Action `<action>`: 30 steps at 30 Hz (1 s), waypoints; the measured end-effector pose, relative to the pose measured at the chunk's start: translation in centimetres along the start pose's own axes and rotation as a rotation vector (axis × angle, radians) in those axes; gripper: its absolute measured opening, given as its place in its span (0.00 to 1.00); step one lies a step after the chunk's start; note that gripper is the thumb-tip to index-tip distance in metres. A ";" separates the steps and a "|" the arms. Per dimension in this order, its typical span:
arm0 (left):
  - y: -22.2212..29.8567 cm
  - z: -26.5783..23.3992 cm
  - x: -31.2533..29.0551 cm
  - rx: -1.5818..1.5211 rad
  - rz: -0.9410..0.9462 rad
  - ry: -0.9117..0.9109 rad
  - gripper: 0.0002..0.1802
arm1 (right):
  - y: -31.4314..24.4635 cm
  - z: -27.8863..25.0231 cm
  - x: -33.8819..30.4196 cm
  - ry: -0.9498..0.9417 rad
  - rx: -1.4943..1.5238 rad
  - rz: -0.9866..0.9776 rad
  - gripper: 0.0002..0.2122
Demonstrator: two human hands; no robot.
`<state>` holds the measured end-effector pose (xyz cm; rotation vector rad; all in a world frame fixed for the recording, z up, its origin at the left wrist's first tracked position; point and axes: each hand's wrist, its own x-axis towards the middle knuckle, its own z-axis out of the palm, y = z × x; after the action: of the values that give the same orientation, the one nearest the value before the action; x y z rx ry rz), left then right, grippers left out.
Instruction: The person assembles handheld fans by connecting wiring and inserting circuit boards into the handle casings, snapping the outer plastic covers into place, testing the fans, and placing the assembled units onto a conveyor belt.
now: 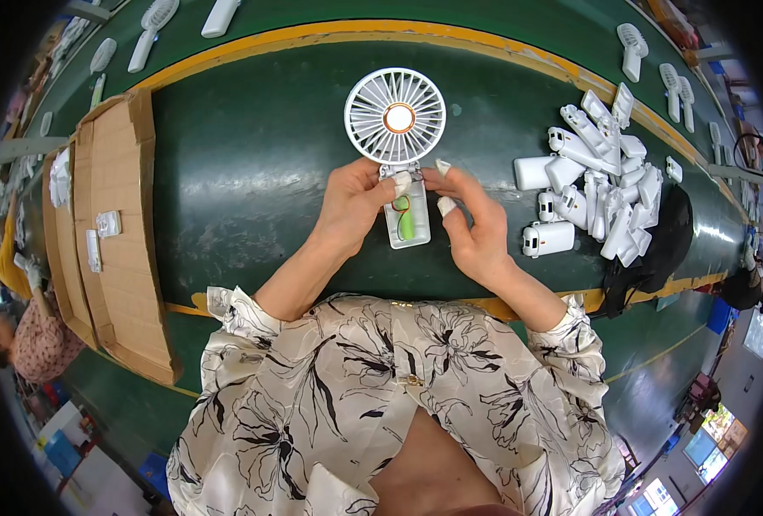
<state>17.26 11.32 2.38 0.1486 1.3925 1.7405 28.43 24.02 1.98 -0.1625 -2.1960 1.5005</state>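
A white handheld fan [396, 116] with a round grille and a copper-coloured ring lies in front of me. Its open handle shell [412, 230] shows a green battery cell [407, 224] and thin red and dark wires inside. My left hand [353, 202] grips the fan at its neck, the thumb pressing over the upper end of the handle. My right hand [480, 225] is at the neck's right side, its thumb and index finger apart. Another of its fingers reaches to the neck, partly hidden. White covers are on several fingertips.
On the right lies a heap of white handle parts [600, 193], beside a black cloth [669, 236]. A cardboard tray [128, 249] with small bagged parts [108, 224] stands on the left. Beyond the yellow edge strip [312, 34] are more white fans [631, 52]. People sit at the far left.
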 end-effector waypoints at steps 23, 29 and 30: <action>-0.3 0.2 0.9 0.010 -0.144 0.047 0.11 | -2.1 -5.2 1.9 -0.479 -0.424 -0.213 0.22; 0.2 0.0 0.6 -0.115 -0.223 0.003 0.15 | 1.5 -17.0 6.5 0.152 -1.189 0.053 0.13; 0.1 0.1 0.6 -0.139 -0.230 0.014 0.15 | 1.8 -18.3 6.8 0.077 -1.278 0.161 0.12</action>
<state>16.84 11.78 2.26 -0.0968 1.2407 1.6405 30.23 42.72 7.80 -0.7729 -2.7513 -0.0695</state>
